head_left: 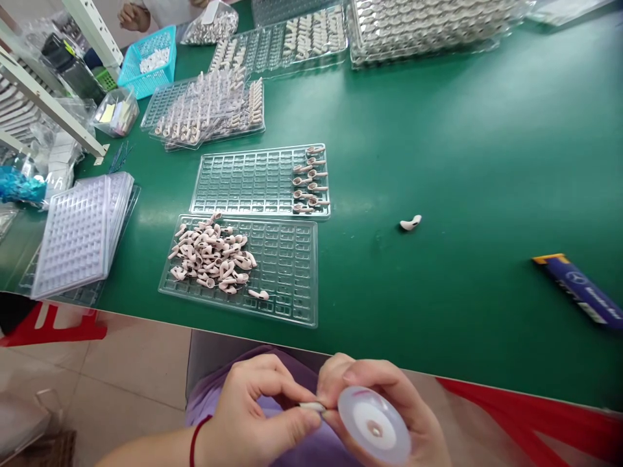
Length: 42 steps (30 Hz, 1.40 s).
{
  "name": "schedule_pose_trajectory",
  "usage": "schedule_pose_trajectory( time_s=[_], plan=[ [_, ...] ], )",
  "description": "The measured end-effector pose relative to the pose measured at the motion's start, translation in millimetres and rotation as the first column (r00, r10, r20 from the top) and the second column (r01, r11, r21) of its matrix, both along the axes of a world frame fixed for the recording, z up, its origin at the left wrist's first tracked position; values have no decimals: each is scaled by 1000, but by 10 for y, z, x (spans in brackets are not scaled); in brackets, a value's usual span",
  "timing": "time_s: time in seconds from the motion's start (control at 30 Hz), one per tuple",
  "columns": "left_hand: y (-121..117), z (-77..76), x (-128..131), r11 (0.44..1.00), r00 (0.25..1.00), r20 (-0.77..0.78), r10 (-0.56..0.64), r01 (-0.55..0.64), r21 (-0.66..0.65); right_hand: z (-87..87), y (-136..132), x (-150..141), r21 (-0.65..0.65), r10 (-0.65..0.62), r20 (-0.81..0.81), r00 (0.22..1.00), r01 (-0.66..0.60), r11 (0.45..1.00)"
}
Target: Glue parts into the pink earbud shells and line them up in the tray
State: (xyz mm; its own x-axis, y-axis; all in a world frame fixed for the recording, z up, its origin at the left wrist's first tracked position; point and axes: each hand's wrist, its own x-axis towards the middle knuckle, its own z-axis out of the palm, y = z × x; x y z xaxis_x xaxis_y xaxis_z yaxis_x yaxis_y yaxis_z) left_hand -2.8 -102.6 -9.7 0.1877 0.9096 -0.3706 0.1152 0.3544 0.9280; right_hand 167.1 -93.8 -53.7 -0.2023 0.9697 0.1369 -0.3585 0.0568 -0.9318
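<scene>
Above my lap, past the table's near edge, my left hand (272, 412) pinches a small white earbud piece (312, 407) between thumb and fingertips. My right hand (399, 395) is closed around a round translucent white disc (374, 425) with a pale centre, its kind unclear. Its fingertips meet the earbud piece from the right. On the table ahead, a clear tray (292, 272) carries a heap of earbud shells (209, 253). Behind it, another clear tray (243, 181) has earbud pieces (311, 178) lined up in its right columns. A single earbud shell (411, 223) lies apart on the green surface.
A blue packet (579, 288) lies at the right. White trays (78, 233) are stacked at the left. Filled trays (209, 110), a blue basket (148, 61) and a tray stack (428, 29) stand farther back. Another person's hand (134, 17) shows at the top left.
</scene>
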Motion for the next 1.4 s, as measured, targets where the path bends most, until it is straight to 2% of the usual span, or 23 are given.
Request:
schedule_pose_trajectory(
  time_s=[0.1,0.17,0.3,0.4,0.63,0.97,1.23,1.4],
  plan=[
    [3,-14,-8,999,1000,23,2,-2,-37,-24,-21,-2,-43,-6,9,1000,6,999],
    [8,-22,-15,995,999,50,14,-9,-102,-40,-58,-13,-146,-32,24,999,35,989],
    [28,-20,-24,974,993,109,54,-28,-226,-19,-131,-68,-410,-99,41,994,107,906],
    [50,-9,-25,965,986,145,78,-38,-261,33,-142,-113,-493,-100,30,995,102,864],
    [74,-12,-21,959,979,179,94,-41,-281,66,-124,-157,-497,-142,28,990,137,857],
    [40,-70,-31,961,983,138,120,-81,-264,58,-123,-176,-486,-155,77,985,173,857],
    [51,-83,-68,960,980,183,76,-22,-280,108,-72,-174,-561,-149,102,984,181,808],
    [47,-95,-69,935,970,223,98,-13,-355,118,-57,-152,-593,-109,134,985,168,787]
  ],
)
